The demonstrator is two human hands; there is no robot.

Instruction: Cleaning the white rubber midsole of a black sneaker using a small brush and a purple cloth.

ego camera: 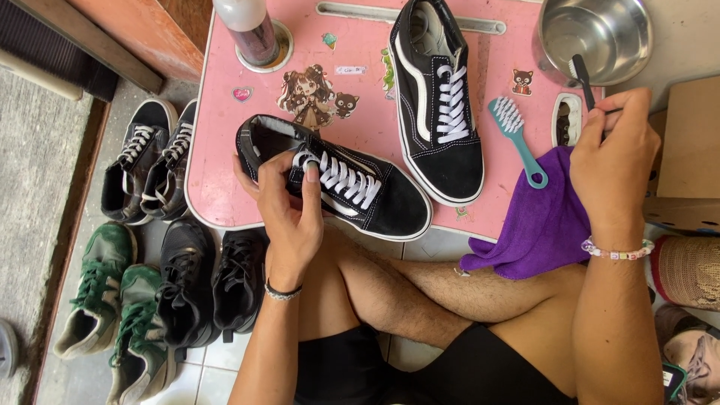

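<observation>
My left hand grips a black sneaker with white laces by its tongue and side, tilted on the near edge of a pink table. A second matching black sneaker lies flat further back. My right hand holds a small black brush whose head reaches into a steel bowl at the far right. A purple cloth lies under that hand, over the table edge and my knee.
A teal brush lies beside the cloth. A bottle stands at the table's back left. Several pairs of black and green shoes line the floor on the left. Cardboard sits at the right.
</observation>
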